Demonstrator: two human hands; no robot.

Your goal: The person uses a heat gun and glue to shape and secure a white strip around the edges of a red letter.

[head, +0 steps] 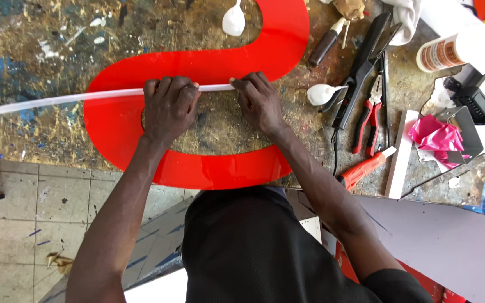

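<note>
Both hands, left hand and right hand, clamp the white strip, running left-right across the red S-shaped panel.

A sign-making workshop is showing here: a paint-spattered workbench is bearing a red acrylic letter, red-handled pliers, a utility knife and a glue bottle.

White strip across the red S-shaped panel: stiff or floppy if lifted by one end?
Likely flexible: the white strip is long and thin, and both the left hand and right hand press it onto the red panel. The free end would probably sag. Probably light.
</note>
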